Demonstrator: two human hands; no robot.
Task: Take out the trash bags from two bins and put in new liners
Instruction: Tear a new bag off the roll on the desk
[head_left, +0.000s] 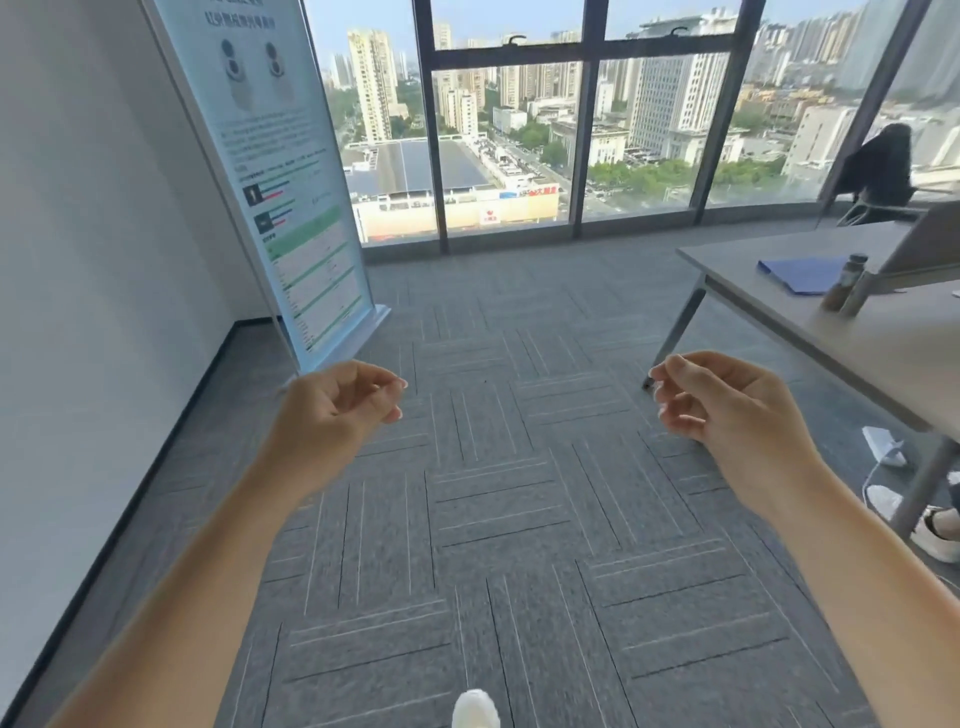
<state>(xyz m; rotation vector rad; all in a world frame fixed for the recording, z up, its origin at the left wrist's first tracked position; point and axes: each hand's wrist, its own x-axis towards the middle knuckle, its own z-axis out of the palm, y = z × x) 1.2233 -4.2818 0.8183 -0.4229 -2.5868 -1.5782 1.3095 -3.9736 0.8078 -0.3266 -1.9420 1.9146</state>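
I hold both arms out in front of me above the grey carpet tiles (519, 519). My left hand (337, 410) is released: the fingers curl loosely toward the palm and they hold nothing. My right hand (727, 405) is the same, relaxed, with the fingers bent loosely and nothing between them. The two hands are well apart and touch nothing. Where the bins and the trash bags are, I cannot tell from this view. At my left there is a white wall (78, 208), and a tall banner stand (270, 171) with printed text stands on the floor near it. In front of me large windows (587, 130) look out on city buildings. At my right is a grey table (769, 306) on metal legs. On it lies a blue folder (800, 273), and just beside the folder stands a small jar (844, 283) with a dark cap. Beyond the table is an office chair (878, 171) with something black on its back. Under the table a white power adapter (883, 444) lies on the floor, near another person's white shoe (935, 535). The tip of my own white shoe (475, 709) shows at the bottom edge.
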